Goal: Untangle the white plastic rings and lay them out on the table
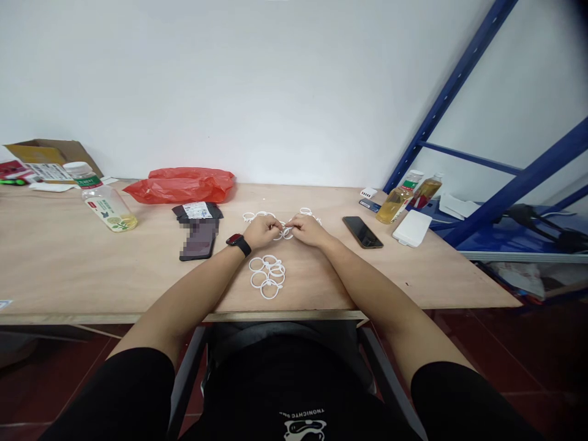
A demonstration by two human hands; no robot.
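My left hand [261,233], with a black watch on its wrist, is closed in a pinch around a small white plastic ring. My right hand [307,231] meets it from the other side, thumb and finger also pinched on a white ring [288,233] between the two hands. The fingertips partly hide what they hold. Closer to me lies a loose cluster of several white rings [269,277] with small knobs, flat on the table. Beyond my hands, more white rings [248,217] show, partly covered by my fingers.
On the wooden table [138,269], a red plastic bag [184,185], a dark package [198,236] and a tilted bottle [108,205] are to the left. A phone [362,232], a white power bank [412,228] and a drink bottle [399,199] sit rightward, beside a blue metal rack [487,168].
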